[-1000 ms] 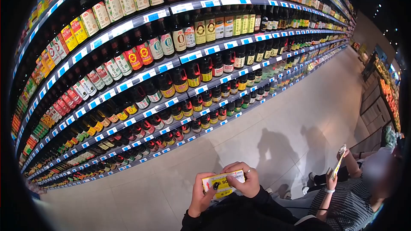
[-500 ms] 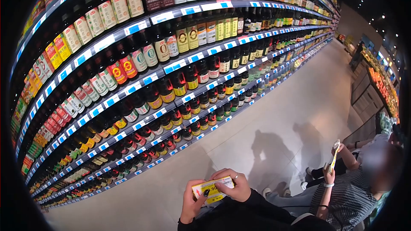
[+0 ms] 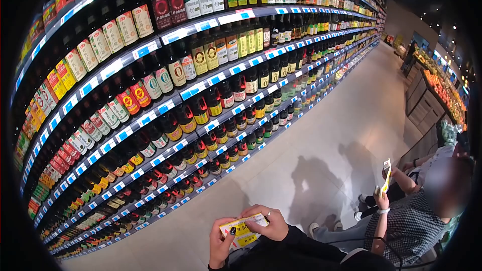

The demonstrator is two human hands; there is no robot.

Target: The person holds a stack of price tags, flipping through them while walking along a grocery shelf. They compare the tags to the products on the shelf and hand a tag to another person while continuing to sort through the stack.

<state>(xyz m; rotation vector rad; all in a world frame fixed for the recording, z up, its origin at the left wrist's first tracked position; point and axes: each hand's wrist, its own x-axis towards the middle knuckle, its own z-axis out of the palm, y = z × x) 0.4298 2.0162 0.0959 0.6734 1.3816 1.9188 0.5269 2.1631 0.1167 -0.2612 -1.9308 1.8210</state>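
My left hand (image 3: 220, 243) pinches the left side of a yellow and white price tag (image 3: 246, 240), its thumb over the front. A small dark spot shows at that thumb's tip. On the right side, my right hand (image 3: 271, 226) grips the same tag, thumb across its face and a ring on one finger. Printed on the tag are 9.90 above and 8.90 below, with red arrows at its left. It is held low in front of my body, tilted up toward the camera.
Long shelves (image 3: 145, 118) with sauce bottles and blue-white price labels run along the left. A person in a checked shirt (image 3: 401, 231) stands at right, holding yellow and white tags (image 3: 385, 184). Beyond are another person and a produce stand (image 3: 424, 93). Grey floor (image 3: 271, 180) lies between.
The view has shifted slightly, with the shelves sliding left and down. My hands and the tag sit a little further left, and more of the tag's print shows.
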